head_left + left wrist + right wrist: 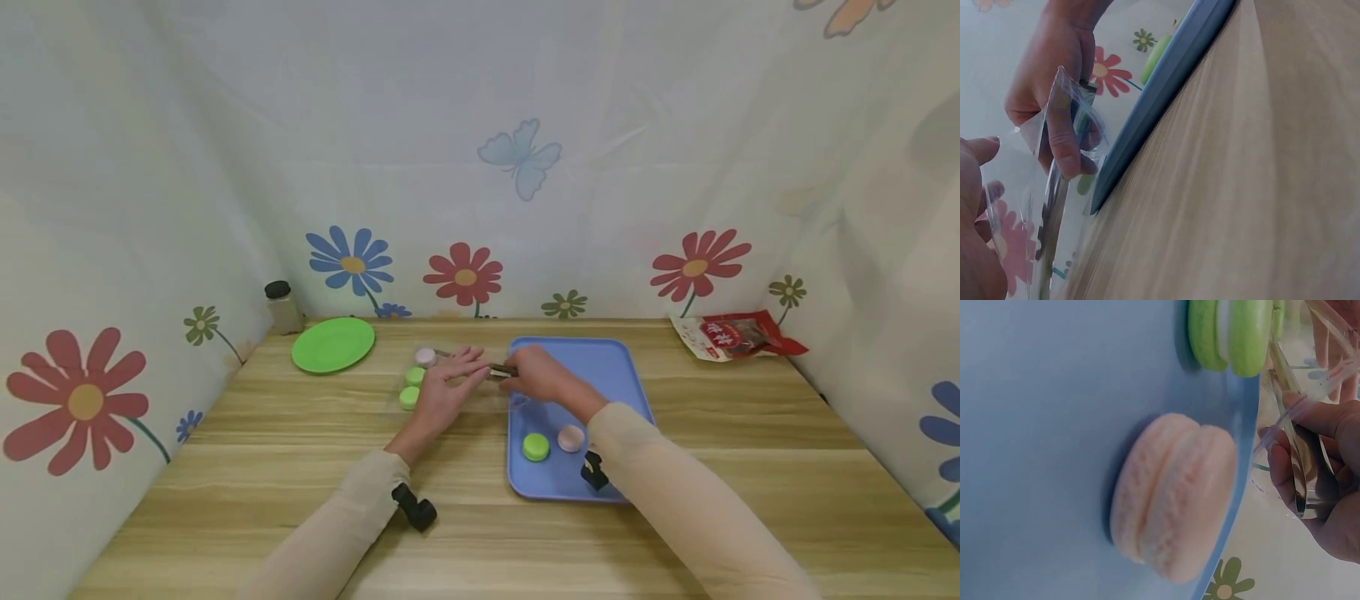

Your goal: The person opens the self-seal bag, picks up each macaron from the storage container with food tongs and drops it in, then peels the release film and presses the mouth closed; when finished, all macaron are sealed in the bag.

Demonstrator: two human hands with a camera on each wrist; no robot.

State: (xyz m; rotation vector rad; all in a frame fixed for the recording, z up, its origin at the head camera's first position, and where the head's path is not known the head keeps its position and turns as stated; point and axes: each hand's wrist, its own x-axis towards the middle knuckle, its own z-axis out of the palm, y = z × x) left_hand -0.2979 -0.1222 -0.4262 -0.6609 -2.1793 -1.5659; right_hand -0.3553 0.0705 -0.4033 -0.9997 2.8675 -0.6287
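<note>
My right hand (542, 372) grips a pair of metal tongs (1300, 456) over the left edge of the blue tray (581, 354). The tongs reach left into a clear plastic bag (1060, 94), whose mouth surrounds the fingers in the left wrist view. Deeper in the bag lie a pale pink macaron (425, 357) and two green ones (409, 397). My left hand (444, 392) rests over the bag, fingers stretched out and thumb apart. On the tray sit another green macaron (536, 447) and a pale pink one (1175, 497), both near my right forearm.
A green plate (333, 345) lies at the back left, beside a jar with a black lid (283, 308). At the back right is a red and white snack packet (738, 335). Flowered cloth (570, 233) surrounds the wooden table (465, 550).
</note>
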